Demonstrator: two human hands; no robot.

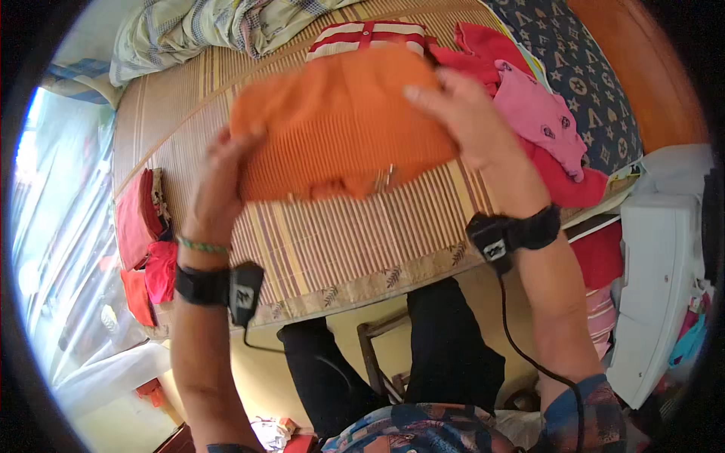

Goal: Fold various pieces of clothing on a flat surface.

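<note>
Between my two hands is a folded orange ribbed knit garment [345, 124], blurred and raised over the bed mat. My left hand [229, 164] grips its left edge. On the opposite edge my right hand [464, 113] has hold, with the thumb lying on top of the cloth. Small shiny metal pieces show at the garment's near edge. Just behind it lies a folded red and cream striped garment [368, 35], partly covered by the orange one.
A striped slatted mat [351, 243] covers the bed. Folded red clothes [136, 221] sit at the left edge. To the right, a pink garment [541, 116] and red cloth [566, 181] lie by a dark patterned pillow [583, 73]. A crumpled quilt [226, 28] is at the back.
</note>
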